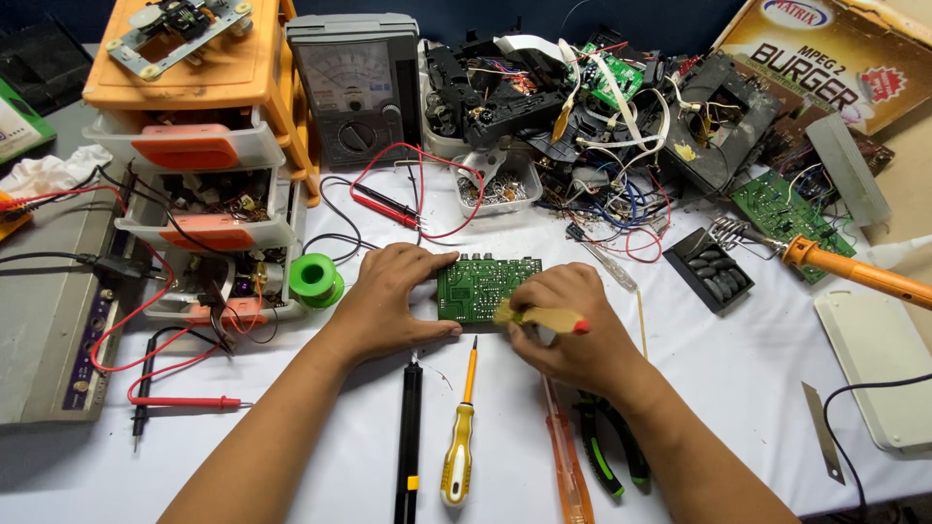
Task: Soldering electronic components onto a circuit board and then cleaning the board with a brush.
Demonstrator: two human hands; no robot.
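Observation:
A small green circuit board lies flat on the white table in the middle of the view. My left hand rests on its left edge, fingers along the top and thumb at the bottom corner. My right hand sits at the board's right end, closed on a small brush with a pale yellow handle and a red tip. The brush head lies at the board's lower right corner.
Below the hands lie a black pen-like tool, a yellow screwdriver, an orange tester screwdriver and green-black pliers. A soldering iron rests at right, a green solder spool, drawer unit and multimeter at left.

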